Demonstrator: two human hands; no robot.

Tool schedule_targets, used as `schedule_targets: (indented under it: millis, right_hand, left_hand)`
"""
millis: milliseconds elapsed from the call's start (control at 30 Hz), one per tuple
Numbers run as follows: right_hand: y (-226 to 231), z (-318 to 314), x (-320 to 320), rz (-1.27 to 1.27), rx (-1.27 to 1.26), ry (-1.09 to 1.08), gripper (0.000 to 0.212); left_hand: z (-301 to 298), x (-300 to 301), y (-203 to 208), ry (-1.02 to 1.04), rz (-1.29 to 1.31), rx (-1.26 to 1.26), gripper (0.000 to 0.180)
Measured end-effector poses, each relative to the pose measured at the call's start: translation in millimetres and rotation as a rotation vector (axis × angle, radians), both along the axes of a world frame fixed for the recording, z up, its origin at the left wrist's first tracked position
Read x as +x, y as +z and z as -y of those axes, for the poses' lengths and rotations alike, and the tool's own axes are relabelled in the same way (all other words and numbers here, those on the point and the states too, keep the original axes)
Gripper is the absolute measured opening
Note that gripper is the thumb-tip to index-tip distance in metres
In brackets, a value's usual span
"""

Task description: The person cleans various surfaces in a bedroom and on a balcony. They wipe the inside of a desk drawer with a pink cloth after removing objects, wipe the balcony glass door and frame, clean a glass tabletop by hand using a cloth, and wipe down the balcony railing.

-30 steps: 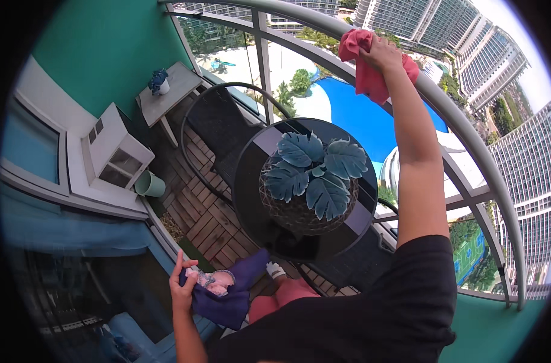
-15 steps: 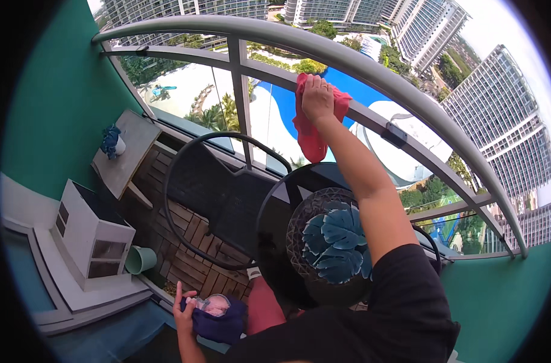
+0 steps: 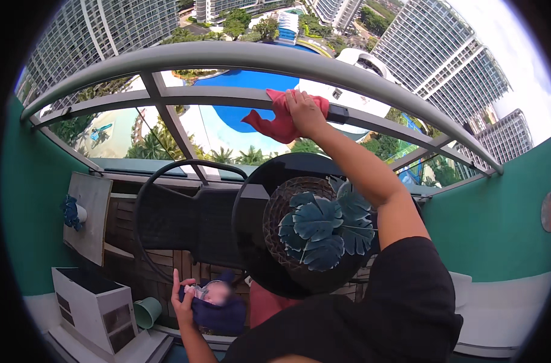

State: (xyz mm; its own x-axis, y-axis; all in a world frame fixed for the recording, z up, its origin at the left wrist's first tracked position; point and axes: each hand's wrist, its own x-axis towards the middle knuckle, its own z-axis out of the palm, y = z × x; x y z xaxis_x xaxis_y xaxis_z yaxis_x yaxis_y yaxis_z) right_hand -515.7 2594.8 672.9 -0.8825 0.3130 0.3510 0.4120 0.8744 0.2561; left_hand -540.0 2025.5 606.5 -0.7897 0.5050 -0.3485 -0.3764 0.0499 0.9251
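My right hand (image 3: 305,112) presses a coral-red cloth (image 3: 278,121) onto the lower grey rail (image 3: 221,95) of a balcony railing. The cloth bunches under the fingers, and a loose end hangs to the left. Just right of the hand, a dark bracket (image 3: 338,114) sits on that rail. Low on the left is my left hand (image 3: 186,299), index finger raised and the other fingers curled at the edge of a dark blue cloth bundle (image 3: 220,316). Something pink and pale, partly blurred, lies in the bundle. What the curled fingers pinch is unclear.
A round black table (image 3: 251,230) bears a woven basket with blue-green artificial leaves (image 3: 317,221), below my right arm. Left of it stands a black chair (image 3: 191,224). A small wooden table (image 3: 94,206), a white cabinet (image 3: 94,302) and a green bucket (image 3: 147,311) line the left side.
My right hand and the cloth have slid right along the lower rail, up to the dark bracket. The whole view has turned. My left hand stays by the blue bundle.
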Motion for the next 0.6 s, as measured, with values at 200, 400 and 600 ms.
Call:
schedule_targets:
  millis: [200, 400, 600]
  right_hand:
    - [48, -62, 164, -0.674, -0.966, -0.140, 0.035]
    - [-17, -76, 154, -0.331, -0.222, -0.071, 0.052]
    - [-16, -164, 311, -0.260, -0.087, -0.365, 0.053]
  left_hand:
    - [-20, 15, 17, -0.070, -0.083, 0.042, 0.070]
    - [-64, 58, 17, -0.136, -0.124, -0.015, 0.069]
    - [-98, 102, 40, -0.150, -0.205, -0.104, 0.070]
